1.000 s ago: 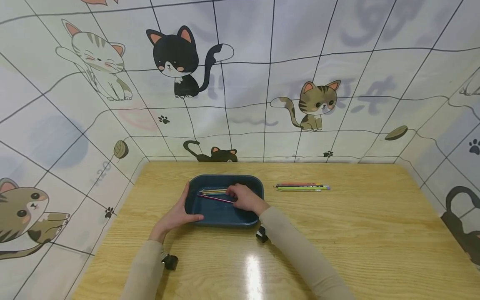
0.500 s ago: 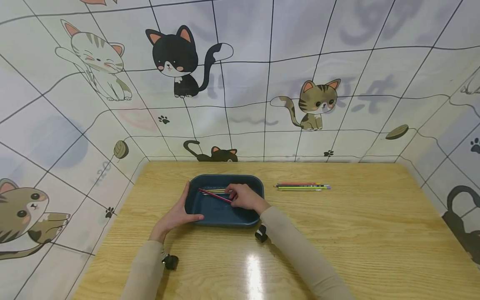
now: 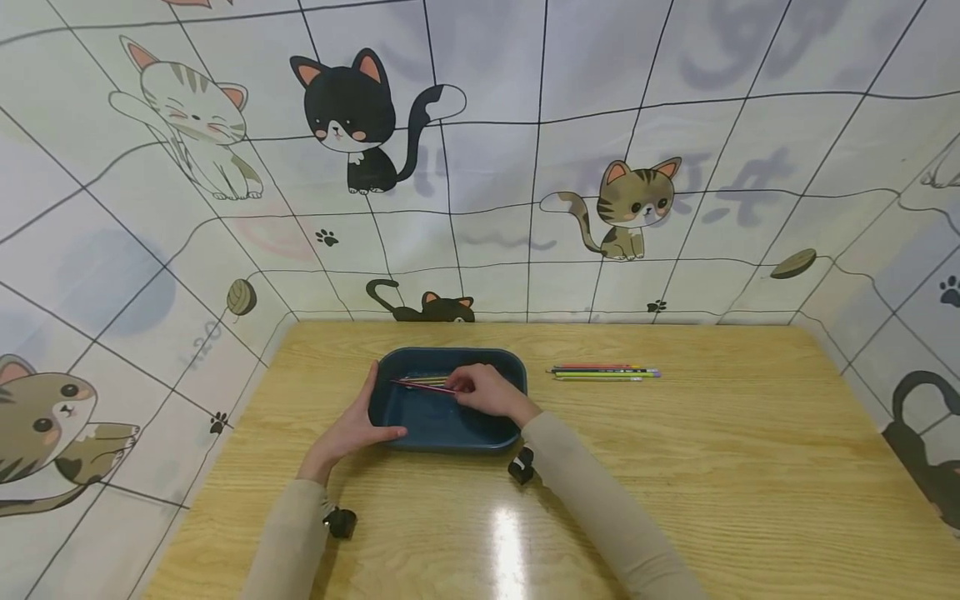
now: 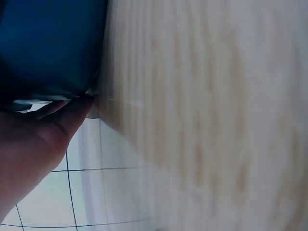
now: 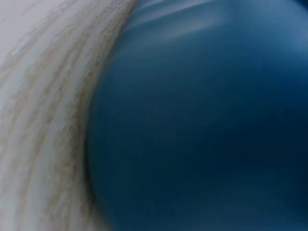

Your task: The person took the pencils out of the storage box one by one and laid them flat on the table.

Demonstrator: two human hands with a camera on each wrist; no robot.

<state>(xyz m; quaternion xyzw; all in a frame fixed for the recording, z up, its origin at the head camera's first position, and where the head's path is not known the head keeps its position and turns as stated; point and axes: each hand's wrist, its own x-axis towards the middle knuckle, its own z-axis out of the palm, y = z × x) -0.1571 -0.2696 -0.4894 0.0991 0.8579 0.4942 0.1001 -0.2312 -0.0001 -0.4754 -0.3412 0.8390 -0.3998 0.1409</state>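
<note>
A dark blue plastic tray (image 3: pixel 442 435) sits on the wooden table, several pencils lying inside near its back wall. My left hand (image 3: pixel 352 432) holds its left front corner, thumb over the rim and fingers along the outer left wall. The left wrist view shows that hand's fingers (image 4: pixel 72 113) against the tray's outside. Inside the tray, my right hand (image 3: pixel 491 392) pinches the end of a dark red pencil (image 3: pixel 423 385), which points left across the yellowish pencils (image 3: pixel 416 379). Fingertips of the right hand are partly hidden. Only the tray's outer wall (image 5: pixel 192 120) and the table fill the right wrist view.
Right of the tray, several coloured pencils (image 3: pixel 603 372) lie side by side on the table (image 3: pixel 720 467). A cat-patterned wall covering (image 3: pixel 495 167) rises behind the table and at both sides. A small black camera (image 3: pixel 522 465) hangs at the right wrist, close to the tray's front corner.
The dark red pencil has lifted, swung and shifted back towards the other pencils with my right hand, now overlapping them. My left hand keeps its hold on the tray.
</note>
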